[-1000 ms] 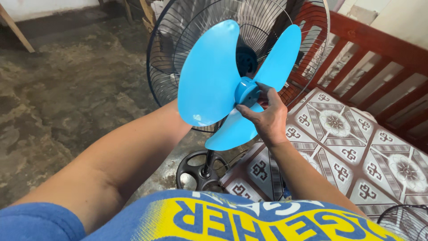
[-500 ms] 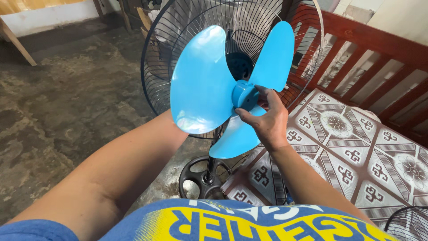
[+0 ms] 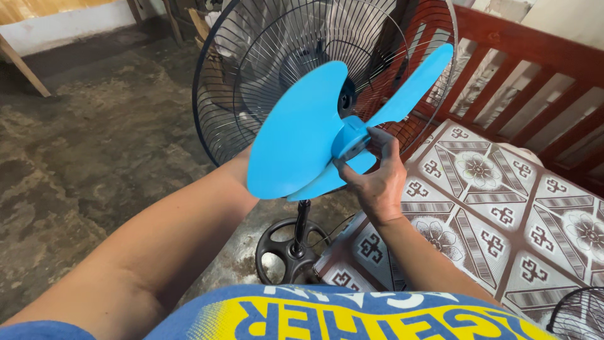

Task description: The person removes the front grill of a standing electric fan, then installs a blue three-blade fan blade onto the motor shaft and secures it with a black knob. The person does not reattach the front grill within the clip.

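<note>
Between right-hand [image 3: 377,182] fingers [image 3: 382,141]: blue fan blade hub [image 3: 348,140], gripped | left hand: hidden behind blade [image 3: 296,135], fingers' state unreadable | beyond fingers: rear fan guard [image 3: 264,69]

Soft daylight, sharp, wide-angle edges

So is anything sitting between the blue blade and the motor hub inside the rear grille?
Nothing visible does. The right hand holds the blue fan blade by its hub, in front of the open rear grille. The front guard is off. The left hand is hidden behind the blade.
</note>
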